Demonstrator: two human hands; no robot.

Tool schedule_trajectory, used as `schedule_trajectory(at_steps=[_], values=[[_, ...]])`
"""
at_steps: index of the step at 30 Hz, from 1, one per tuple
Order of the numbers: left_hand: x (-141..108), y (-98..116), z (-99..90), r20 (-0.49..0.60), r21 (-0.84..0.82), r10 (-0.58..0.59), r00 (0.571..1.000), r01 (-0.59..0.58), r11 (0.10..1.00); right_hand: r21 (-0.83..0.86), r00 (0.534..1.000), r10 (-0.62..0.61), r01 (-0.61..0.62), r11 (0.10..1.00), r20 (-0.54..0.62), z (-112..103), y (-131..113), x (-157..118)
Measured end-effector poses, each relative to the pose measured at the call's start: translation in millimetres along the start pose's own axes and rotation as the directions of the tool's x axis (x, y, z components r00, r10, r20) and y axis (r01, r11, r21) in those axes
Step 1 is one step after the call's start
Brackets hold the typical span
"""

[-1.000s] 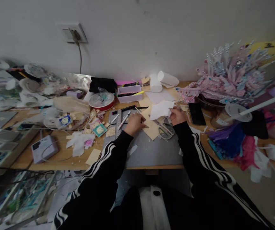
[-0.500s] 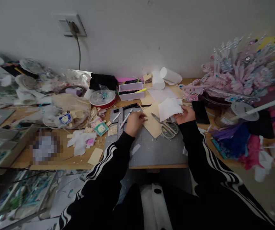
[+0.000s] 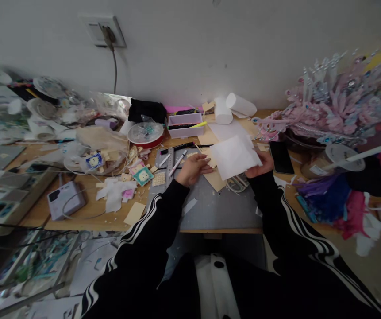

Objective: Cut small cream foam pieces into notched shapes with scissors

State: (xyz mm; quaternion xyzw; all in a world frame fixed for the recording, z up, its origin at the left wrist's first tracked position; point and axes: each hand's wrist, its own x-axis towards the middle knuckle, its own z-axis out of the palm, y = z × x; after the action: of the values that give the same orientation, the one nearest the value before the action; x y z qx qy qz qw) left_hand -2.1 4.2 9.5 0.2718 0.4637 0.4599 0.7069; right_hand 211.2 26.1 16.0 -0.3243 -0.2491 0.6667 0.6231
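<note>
My right hand (image 3: pixel 259 164) grips a white sheet (image 3: pixel 235 156) by its right edge. The sheet is tilted above the grey cutting mat (image 3: pixel 206 208). Left of it, my left hand (image 3: pixel 193 170) is closed, with a small cream-coloured piece (image 3: pixel 212 160) at its fingertips; its exact kind is unclear. Thin wooden sheets (image 3: pixel 215 180) lie under the white sheet. Scissors (image 3: pixel 238 185) lie there too, mostly covered, with part of the handles showing. Beside my left hand are a white pen (image 3: pixel 178 163) and a clear ruler (image 3: pixel 170 166).
A lilac tray (image 3: pixel 186 118) of pens and white rolls (image 3: pixel 241 104) stand by the wall. To the right are a phone (image 3: pixel 281 157), a lidded cup (image 3: pixel 332 159) and pink tiaras (image 3: pixel 336 97). Bagged pieces (image 3: pixel 100 150) and a lilac device (image 3: pixel 66 200) sit left.
The white sheet has turned and spread towards my left hand, now covering most of the scissors. My left hand has moved slightly right, and the view has shifted a little.
</note>
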Motion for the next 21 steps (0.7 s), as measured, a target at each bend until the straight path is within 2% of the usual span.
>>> schedule_trajectory(at_steps=[3, 7, 10, 14, 17, 19, 20, 21], values=[[2, -3, -1.7, 0.043, -0.053, -0.060, 0.997, 0.062, 0.997, -0.094, 0.995, 0.081, -0.075, 0.993, 0.059, 0, 6, 3], [5, -1, -3.4, 0.029, -0.126, -0.089, 0.996, 0.092, 0.988, -0.228, 0.994, 0.106, -0.095, 0.969, 0.040, -3, 13, 9], [4, 3, -2.6, 0.023, -0.188, -0.098, 0.995, 0.100, 0.977, -0.320, 0.998, 0.062, -0.054, 0.946, 0.016, -4, 17, 9], [2, 5, -1.7, 0.102, -0.219, -0.057, 0.993, 0.079, 0.973, -0.416, 1.000, -0.027, 0.029, 0.909, 0.010, -2, 23, 9], [4, -1, -3.3, 0.087, -0.093, 0.026, 0.996, -0.018, 0.995, -0.461, 0.997, -0.072, 0.062, 0.885, -0.004, 0, 26, 12], [7, -7, -5.5, 0.025, 0.035, 0.155, 0.988, -0.156, 0.987, -0.480, 0.981, -0.177, 0.120, 0.869, -0.075, 0, 25, 15], [9, -10, -6.8, -0.017, 0.108, 0.260, 0.965, -0.257, 0.960, -0.497, 0.960, -0.251, 0.160, 0.853, -0.122, 0, 24, 16], [11, -12, -8.3, -0.049, 0.193, 0.390, 0.920, -0.374, 0.907, -0.519, 0.936, -0.315, 0.193, 0.833, -0.158, 0, 23, 16]])
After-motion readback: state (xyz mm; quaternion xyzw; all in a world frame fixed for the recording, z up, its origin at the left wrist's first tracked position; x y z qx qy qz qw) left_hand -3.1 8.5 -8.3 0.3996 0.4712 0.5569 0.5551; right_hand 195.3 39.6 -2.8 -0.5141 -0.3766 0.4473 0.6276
